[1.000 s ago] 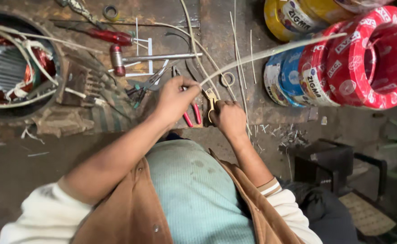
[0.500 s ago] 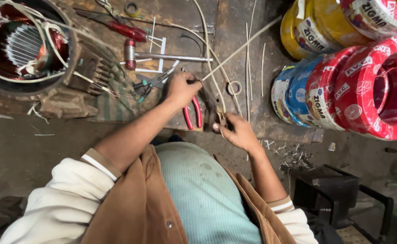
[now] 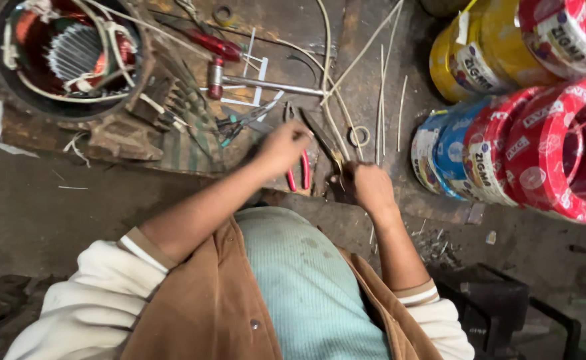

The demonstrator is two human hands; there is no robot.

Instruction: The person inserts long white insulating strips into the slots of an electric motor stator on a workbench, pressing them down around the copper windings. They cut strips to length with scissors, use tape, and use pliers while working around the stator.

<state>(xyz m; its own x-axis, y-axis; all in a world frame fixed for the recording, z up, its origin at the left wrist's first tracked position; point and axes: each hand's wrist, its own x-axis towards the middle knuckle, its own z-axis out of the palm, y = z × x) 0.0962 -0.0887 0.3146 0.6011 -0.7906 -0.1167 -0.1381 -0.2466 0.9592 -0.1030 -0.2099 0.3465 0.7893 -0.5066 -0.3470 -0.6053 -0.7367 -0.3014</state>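
A worker leans over a cluttered bench (image 3: 173,157), both hands meeting beside a pair of red-handled pliers (image 3: 297,175). The left hand (image 3: 281,145) is curled loosely over the pliers' head; whether it grips them cannot be told. The right hand (image 3: 371,188), just right of the pliers, is closed around a slim dark tool (image 3: 325,143) whose long axis slants up and left, away from that hand. Pale sleeving strands (image 3: 346,70) fan out beyond the pliers. An opened motor stator (image 3: 66,57) sits far to their left, coiled wire rolls (image 3: 539,153) well to their right.
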